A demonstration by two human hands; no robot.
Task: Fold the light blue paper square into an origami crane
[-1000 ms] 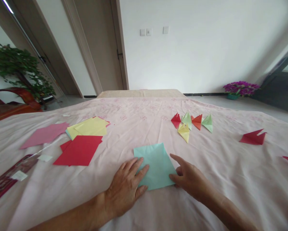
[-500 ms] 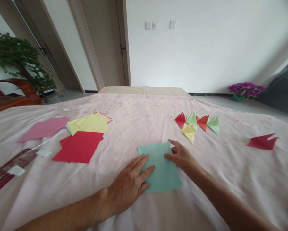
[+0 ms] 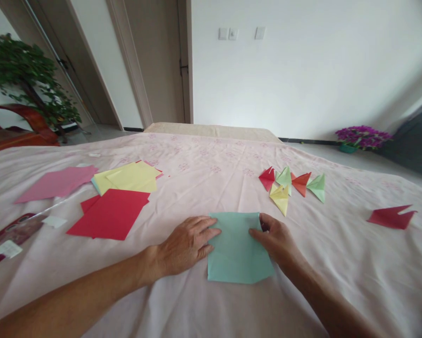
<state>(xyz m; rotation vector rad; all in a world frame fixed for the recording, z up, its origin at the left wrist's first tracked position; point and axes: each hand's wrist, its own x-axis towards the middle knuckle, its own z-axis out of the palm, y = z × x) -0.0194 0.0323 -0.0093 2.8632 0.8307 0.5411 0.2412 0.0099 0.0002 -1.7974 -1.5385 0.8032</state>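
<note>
A light teal sheet of paper [image 3: 235,253] lies on the pink cloth in front of me, its right side slightly raised. My left hand [image 3: 187,244] rests at the sheet's left edge, fingers spread, with the fingertips on the paper. At the upper right edge my right hand [image 3: 276,237] pinches the paper between thumb and fingers. Beyond it sit several folded paper pieces: a yellow one [image 3: 280,198], a red one [image 3: 267,178], an orange one [image 3: 300,183] and a light green one [image 3: 317,188]. A dark red folded piece [image 3: 390,217] lies farther right.
On the left are red sheets [image 3: 110,215], yellow sheets [image 3: 131,178] and pink sheets [image 3: 58,183]. A dark red plastic packet [image 3: 10,239] with white labels lies nearer the left edge. A patterned pink cloth [image 3: 197,188] covers the table, with a wooden chair [image 3: 20,126] beyond its left side.
My left hand has slid up and left to the sheet's edge. The teal sheet has turned slightly and shifted right, and my right hand still pinches its right edge. The camera view has shifted slightly.
</note>
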